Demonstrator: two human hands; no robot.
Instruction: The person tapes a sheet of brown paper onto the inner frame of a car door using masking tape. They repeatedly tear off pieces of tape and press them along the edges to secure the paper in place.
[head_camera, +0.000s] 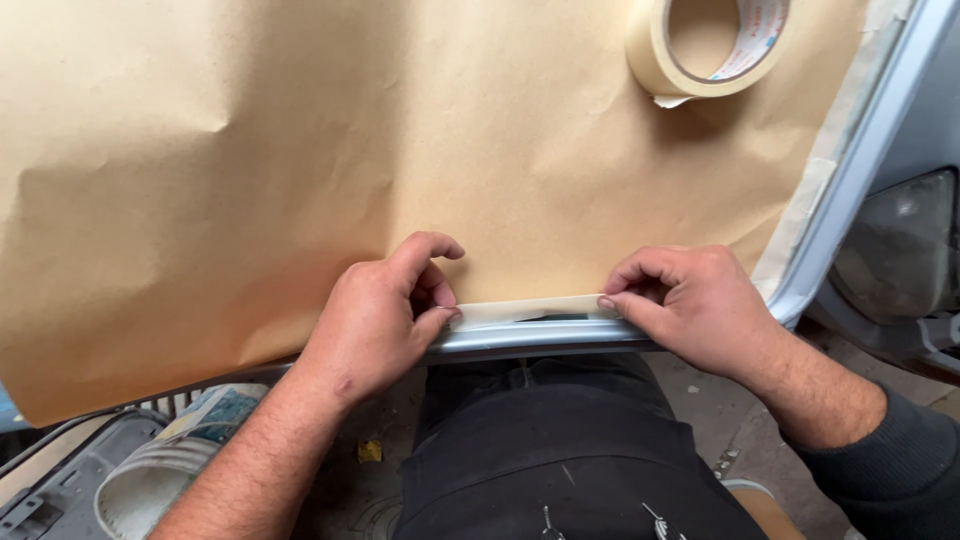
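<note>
— What fills the view, biggest first?

— I see brown paper (300, 150) spread over nearly everything, creased, its lower edge running along a pale blue panel edge (540, 345). That same blue edge climbs up the right side (860, 160), with a run of tape already along the paper there.

— And below it?

— Black trousers (560, 450) in the middle, a pale bucket (160, 470) at lower left, concrete floor (720, 400) at the right.

— Where is the tape?

— A strip (530, 311) lies across the paper's lower edge, just above the blue rim, stretched between my two hands. The roll (712, 45) rests on the paper at top right, well apart from both hands, a loose tail hanging from it.

— State of the hands?

— My left hand (375, 320) pinches the strip's left end, thumb and fingers curled closed on it. My right hand (690, 305) pinches the right end, thumb pressing it against the paper, fingers folded in. Both touch the strip and the paper; the strip sits directly between them.
</note>
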